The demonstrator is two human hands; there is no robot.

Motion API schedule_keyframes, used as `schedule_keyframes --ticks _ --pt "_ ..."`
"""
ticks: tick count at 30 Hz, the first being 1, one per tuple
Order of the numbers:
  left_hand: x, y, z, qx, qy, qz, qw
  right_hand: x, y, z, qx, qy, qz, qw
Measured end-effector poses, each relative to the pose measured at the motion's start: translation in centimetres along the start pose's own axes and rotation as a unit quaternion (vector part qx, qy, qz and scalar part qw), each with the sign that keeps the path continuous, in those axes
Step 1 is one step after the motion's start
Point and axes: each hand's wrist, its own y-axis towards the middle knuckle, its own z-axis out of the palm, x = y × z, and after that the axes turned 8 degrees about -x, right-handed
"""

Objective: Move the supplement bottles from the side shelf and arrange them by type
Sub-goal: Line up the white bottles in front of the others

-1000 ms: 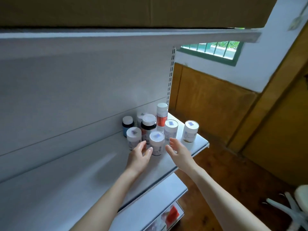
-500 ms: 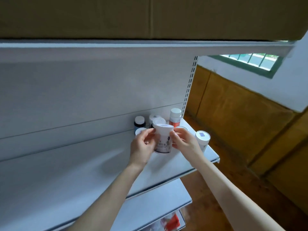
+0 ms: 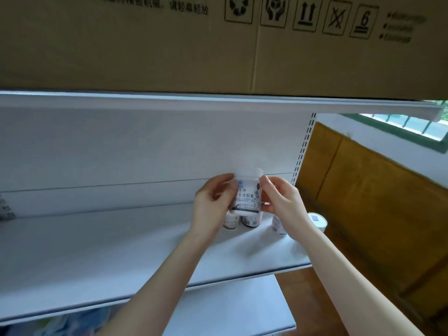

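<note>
One head-worn wide-angle view looks forward and slightly down, close to a white shelf (image 3: 121, 258), with a cardboard box (image 3: 169, 44) filling the top and a window (image 3: 400, 127) at right.

Soft, even daylight fills the scene, coming from the barred window (image 3: 397, 128) at upper right. The white shelf (image 3: 101, 258) looks bright with a cool bluish cast and carries only faint, diffuse shadows under the forearms. The cardboard box (image 3: 150, 44) overhead is dimmer. Wide-angle distortion bends straight edges near the borders (the lower corners are smeared), and fine print is slightly blurred.
</note>
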Motion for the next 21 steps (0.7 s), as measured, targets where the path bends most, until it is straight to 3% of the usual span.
schedule_keyframes --ticks 10,21 --pt "-0.6 -2.7 -10.2 -0.127 0.012 -0.006 0.992 -1.7 -3.4 9.4 0.158 0.043 0.057 0.985" --pt "-5.0 -5.4 -27.2 -0.251 0.054 0.051 0.965 0.5 -11.0 25.7 0.317 0.059 0.042 0.946"
